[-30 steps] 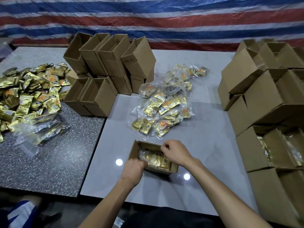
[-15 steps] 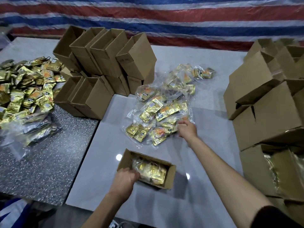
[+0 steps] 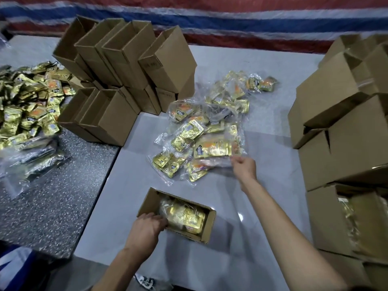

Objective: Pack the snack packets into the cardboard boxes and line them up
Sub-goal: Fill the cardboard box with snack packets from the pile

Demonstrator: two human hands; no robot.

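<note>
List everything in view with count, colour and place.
open box: one, brown, near centre, gold packets inside
bagged packets: a pile, gold in clear plastic, centre
held bag: one, clear, pile's near edge
loose packets: a heap, gold, far left
stacked boxes: many, brown, back left
side boxes: a stack, brown, right
pale table: one, grey-white, centre
speckled table: one, dark, left
tarp: one, red, white and blue, behind
left hand: one, grips open box's near wall
right hand: one, pinches held bag
</note>
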